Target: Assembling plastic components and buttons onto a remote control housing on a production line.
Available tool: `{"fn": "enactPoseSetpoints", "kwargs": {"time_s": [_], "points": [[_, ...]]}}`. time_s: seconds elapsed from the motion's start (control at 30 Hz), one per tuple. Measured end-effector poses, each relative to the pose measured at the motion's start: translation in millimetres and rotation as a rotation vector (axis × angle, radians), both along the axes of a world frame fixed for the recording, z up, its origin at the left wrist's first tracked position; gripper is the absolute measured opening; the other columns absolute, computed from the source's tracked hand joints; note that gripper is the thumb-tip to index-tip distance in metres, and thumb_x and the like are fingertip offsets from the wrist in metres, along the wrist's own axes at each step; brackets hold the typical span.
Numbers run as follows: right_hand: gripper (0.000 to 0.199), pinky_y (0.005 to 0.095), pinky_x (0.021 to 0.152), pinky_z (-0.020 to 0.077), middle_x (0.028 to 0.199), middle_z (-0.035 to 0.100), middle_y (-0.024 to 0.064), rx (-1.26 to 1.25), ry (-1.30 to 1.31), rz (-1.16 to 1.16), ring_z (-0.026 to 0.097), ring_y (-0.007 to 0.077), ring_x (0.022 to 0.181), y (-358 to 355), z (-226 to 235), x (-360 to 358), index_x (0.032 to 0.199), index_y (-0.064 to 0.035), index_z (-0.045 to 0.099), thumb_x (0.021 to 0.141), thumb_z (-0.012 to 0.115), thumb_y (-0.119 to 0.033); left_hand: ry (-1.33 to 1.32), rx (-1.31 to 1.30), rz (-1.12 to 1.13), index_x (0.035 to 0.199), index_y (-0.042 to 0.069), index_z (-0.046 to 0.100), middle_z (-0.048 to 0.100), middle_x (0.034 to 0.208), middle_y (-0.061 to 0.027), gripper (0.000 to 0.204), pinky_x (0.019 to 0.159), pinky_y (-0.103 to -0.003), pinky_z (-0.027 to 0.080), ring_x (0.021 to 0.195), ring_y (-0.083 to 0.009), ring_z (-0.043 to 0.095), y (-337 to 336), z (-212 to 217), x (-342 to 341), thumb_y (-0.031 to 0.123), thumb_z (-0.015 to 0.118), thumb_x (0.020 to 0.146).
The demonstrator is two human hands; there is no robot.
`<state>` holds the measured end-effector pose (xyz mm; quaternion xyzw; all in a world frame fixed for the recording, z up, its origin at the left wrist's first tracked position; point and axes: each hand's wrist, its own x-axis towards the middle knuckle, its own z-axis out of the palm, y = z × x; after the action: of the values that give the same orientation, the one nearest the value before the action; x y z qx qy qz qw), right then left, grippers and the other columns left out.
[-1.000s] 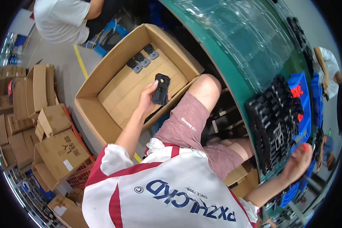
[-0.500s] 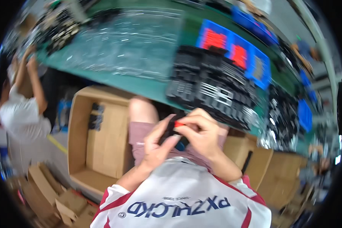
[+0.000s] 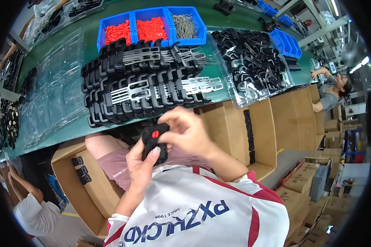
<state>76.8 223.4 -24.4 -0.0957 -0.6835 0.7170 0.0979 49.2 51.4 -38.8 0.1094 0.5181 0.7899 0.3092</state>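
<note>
In my left hand (image 3: 139,166) is a black plastic part (image 3: 150,138), held in front of my lap with the thumb along its lower edge. A small red piece (image 3: 155,134) shows on the part's upper face. From the right, my right hand (image 3: 185,131) closes on the part's upper right edge, its index finger bent over the top and its thumb by the face. The far fingers of my left hand are hidden behind the part.
Rows of black parts with metal prongs (image 3: 130,92) lie on the green table (image 3: 72,127). Behind them stand blue bins (image 3: 132,29) with red pieces and metal pins. A bag of black parts (image 3: 251,61) lies right. Cardboard boxes (image 3: 62,164) flank my legs. Other people (image 3: 37,214) sit nearby.
My view has swung to the right, so bins and rows appear further left. The red piece, pinched in my right fingers before, now shows on the black part.
</note>
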Motion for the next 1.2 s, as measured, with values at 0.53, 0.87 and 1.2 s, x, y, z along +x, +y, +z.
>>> {"fn": "enactPoseSetpoints", "kwargs": {"time_s": [0.53, 0.87, 1.2], "points": [[0.028, 0.0278, 0.072, 0.0457, 0.095, 0.057, 0.0076, 1.278, -0.094, -0.361, 0.055, 0.0216, 0.082, 233, -36, 52, 0.092, -0.0054, 0.067, 0.071, 0.058, 0.011, -0.244, 0.190, -0.017, 0.132, -0.002, 0.035, 0.058, 0.107, -0.0275, 0.042, 0.061, -0.036, 0.056, 0.072, -0.0330, 0.066, 5, 3, -14, 0.017, 0.043, 0.096], [0.035, 0.0198, 0.062, 0.0437, 0.105, 0.059, 0.0151, 0.111, 0.387, -0.517, 0.053, 0.0150, 0.071, 167, -4, 36, 0.114, 0.0019, 0.054, 0.079, 0.054, 0.001, -0.253, 0.272, -0.093, 0.133, -0.004, 0.035, 0.056, 0.111, -0.0213, 0.043, 0.069, -0.035, 0.056, 0.079, -0.0304, 0.066, 2, -2, -13, 0.013, 0.046, 0.095], [0.026, 0.0166, 0.041, 0.0377, 0.089, 0.065, 0.0155, -0.409, 0.024, 0.094, 0.052, 0.0104, 0.052, 33, 20, -19, 0.106, 0.0017, 0.055, 0.080, 0.059, -0.002, -0.188, 0.242, -0.029, 0.133, -0.004, 0.032, 0.054, 0.111, -0.0270, 0.055, 0.065, -0.037, 0.056, 0.074, -0.0321, 0.066, -4, 11, -11, 0.035, 0.046, 0.096]]}}
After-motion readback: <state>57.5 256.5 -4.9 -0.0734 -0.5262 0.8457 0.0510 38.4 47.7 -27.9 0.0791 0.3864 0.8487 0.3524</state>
